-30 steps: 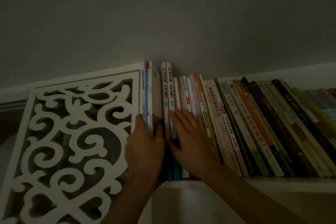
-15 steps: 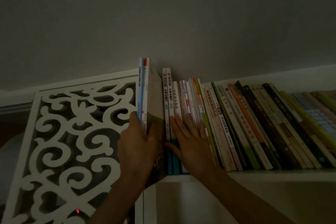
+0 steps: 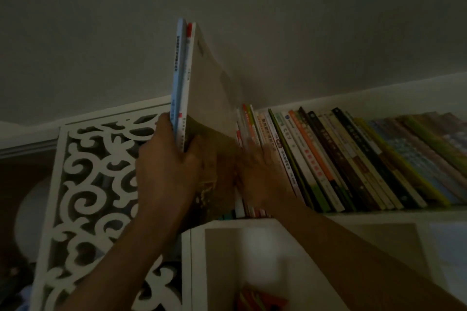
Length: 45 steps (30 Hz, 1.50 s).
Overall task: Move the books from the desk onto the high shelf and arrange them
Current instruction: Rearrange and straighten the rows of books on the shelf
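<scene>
**White high shelf: two thin books held at the left end**

White high shelf (image 3: pixel 379 212) carried a long row of shelved books (image 3: pixel 328 159), spines outward, all leaning to the left. At the row's left end the left hand (image 3: pixel 166 174) gripped two thin books (image 3: pixel 183 83) near their lower part, fingers curled on the spine side, thumb on the cover side. One spine was light blue, the other white with red marks. Both stood upright, pressed together, rising well above the tops of the row. Their lower edge was hidden behind the hand, so contact with the shelf could not be confirmed.

Right hand (image 3: pixel 260 179) lay against the spines just right of the held pair. It was motion-blurred; whether it lay flat or gripped could not be determined.

White fretwork panel (image 3: pixel 96 184) stood immediately left of the held pair. Grey wall (image 3: pixel 278 20) behind. Lighting dim.
</scene>
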Available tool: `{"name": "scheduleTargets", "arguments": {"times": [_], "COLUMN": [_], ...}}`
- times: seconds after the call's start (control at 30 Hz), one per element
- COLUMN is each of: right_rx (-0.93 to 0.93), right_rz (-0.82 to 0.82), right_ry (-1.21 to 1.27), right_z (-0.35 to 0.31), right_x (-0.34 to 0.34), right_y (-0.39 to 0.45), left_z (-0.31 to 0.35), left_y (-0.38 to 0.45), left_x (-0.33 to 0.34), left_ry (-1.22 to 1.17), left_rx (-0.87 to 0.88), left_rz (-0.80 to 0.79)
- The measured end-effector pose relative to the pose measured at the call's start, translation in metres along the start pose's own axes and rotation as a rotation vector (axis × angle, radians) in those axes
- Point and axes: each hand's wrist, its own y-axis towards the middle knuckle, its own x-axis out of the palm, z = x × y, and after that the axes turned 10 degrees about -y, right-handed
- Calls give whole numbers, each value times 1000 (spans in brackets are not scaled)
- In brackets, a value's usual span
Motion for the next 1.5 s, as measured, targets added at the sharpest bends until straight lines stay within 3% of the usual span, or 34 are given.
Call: {"name": "scheduleTargets", "arguments": {"times": [0.2,0.67,1.07,1.27,1.5], "right_rx": [291,212,198,92,34], "right_rz": [-98,17,-113,52,-32], "right_ry": [41,43,87,102,14], "right_z": [87,90,90,92,100], "right_x": [-4,17,3,16,10], "right_y": [-22,-17,-10,-13,-9], "left_z": [21,12,12,11,30], "left_y": [-21,-43,-37,-35,-32], "left_x": [47,67,77,64,59], "left_ry": [53,70,-4,-115,-333], "left_rx": [-26,-126,-89,-120,-192], "left_rz": [83,229,182,129,125]}}
